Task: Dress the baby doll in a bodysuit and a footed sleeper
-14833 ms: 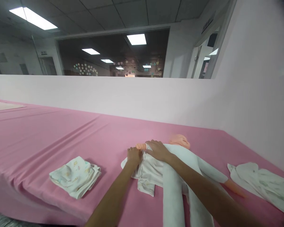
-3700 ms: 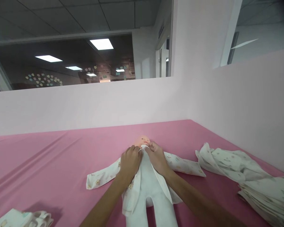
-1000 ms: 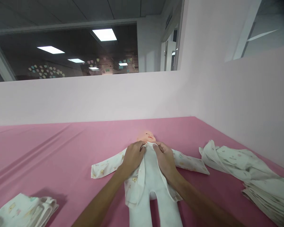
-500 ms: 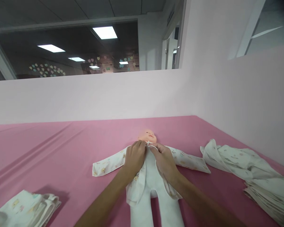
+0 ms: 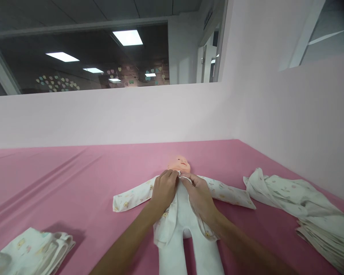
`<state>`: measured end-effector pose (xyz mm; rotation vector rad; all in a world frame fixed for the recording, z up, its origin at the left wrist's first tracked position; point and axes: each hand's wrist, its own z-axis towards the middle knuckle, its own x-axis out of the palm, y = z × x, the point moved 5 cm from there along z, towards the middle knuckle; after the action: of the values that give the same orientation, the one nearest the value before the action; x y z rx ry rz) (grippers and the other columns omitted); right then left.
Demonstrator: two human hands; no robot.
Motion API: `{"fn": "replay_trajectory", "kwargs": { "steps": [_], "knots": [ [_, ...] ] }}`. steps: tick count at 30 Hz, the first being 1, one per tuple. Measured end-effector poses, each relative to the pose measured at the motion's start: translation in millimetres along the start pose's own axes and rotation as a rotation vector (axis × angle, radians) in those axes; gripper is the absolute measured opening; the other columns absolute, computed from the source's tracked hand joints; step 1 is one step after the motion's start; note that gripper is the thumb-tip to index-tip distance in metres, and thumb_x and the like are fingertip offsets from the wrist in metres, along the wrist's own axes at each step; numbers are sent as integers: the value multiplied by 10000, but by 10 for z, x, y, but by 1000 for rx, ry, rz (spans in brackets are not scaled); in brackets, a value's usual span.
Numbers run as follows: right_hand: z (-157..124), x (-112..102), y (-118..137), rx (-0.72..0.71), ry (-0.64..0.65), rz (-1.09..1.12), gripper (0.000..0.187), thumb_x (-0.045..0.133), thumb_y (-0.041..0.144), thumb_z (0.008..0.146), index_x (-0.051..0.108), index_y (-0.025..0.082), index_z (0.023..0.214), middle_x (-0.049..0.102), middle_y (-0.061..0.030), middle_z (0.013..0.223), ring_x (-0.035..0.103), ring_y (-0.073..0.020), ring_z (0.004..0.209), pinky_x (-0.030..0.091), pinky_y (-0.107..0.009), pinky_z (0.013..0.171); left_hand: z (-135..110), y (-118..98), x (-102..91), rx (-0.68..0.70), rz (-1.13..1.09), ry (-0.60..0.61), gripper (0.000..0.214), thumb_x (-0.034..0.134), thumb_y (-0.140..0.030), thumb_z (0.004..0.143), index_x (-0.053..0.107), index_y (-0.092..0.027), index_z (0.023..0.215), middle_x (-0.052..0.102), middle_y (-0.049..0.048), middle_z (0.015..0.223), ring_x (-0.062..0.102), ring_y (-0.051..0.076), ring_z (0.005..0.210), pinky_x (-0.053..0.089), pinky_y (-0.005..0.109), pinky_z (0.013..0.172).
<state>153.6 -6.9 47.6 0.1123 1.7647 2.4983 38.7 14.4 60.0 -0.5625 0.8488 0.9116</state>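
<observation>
A baby doll (image 5: 180,163) lies on its back on a pink sheet, its white cloth body and legs toward me. It wears a white baby shirt (image 5: 229,194) with small printed figures, the sleeves spread out to both sides and the front hanging apart over the belly. Just below the doll's chin, my left hand (image 5: 165,187) pinches the shirt's neckline from the left. My right hand (image 5: 199,191) grips the other side of the neckline, thumb and fingers together. The two hands almost meet, and their fingertips partly hide the cloth between them.
Folded printed cloth (image 5: 31,250) lies at the lower left. On the right, a crumpled white garment (image 5: 295,194) rests by a stack of folded cloths (image 5: 329,240). The pink sheet (image 5: 74,179) reaches a white wall (image 5: 117,118) with a window above.
Both hands stay at the neckline. A small white bit of cloth or tie that stuck up between the fingertips is now lower and mostly hidden. The view has shifted slightly.
</observation>
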Motion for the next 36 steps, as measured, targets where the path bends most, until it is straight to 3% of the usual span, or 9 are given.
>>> {"fn": "replay_trajectory", "kwargs": {
  "steps": [6,12,18,29,33,36],
  "knots": [
    [-49,20,73,-91,-3,-116,238,510,222,827,719,233,941,662,-44,1124,582,-207,1035,428,-343,933,9,9,-5,-77,-37,17,153,500,-103,880,623,-178,932,680,25,862,590,178,752,354,286,619],
    [-76,25,47,-60,-27,-233,230,490,189,821,708,229,880,649,-49,1080,577,-207,1007,438,-343,903,19,48,18,-116,-151,8,154,491,-84,861,618,-169,874,658,36,840,571,175,761,375,273,659],
    [-82,38,95,-65,-20,-211,221,480,199,823,698,229,849,661,-40,1147,577,-216,1044,440,-328,886,41,100,23,-191,-383,-48,146,479,-156,874,617,-182,833,667,35,880,577,177,835,402,286,735],
    [-114,57,95,-67,-10,-241,272,446,176,815,690,243,913,683,-32,1114,607,-216,983,446,-334,857,25,106,-1,-315,-621,-8,177,472,-124,809,635,-192,822,697,19,890,612,163,817,437,276,735],
    [-109,54,91,-92,-19,-270,197,447,185,814,636,229,776,674,-42,1104,591,-222,1029,434,-339,875,3,103,-5,-315,-739,-18,258,415,-117,837,558,-209,1032,696,6,941,624,159,880,440,286,799],
    [-112,82,105,-143,11,-325,208,440,193,830,588,224,687,660,-49,1112,564,-225,1093,414,-348,912,4,100,-4,-318,-817,-27,329,383,-142,874,447,-212,1188,678,-10,857,620,154,856,435,293,823]
  ]
}}
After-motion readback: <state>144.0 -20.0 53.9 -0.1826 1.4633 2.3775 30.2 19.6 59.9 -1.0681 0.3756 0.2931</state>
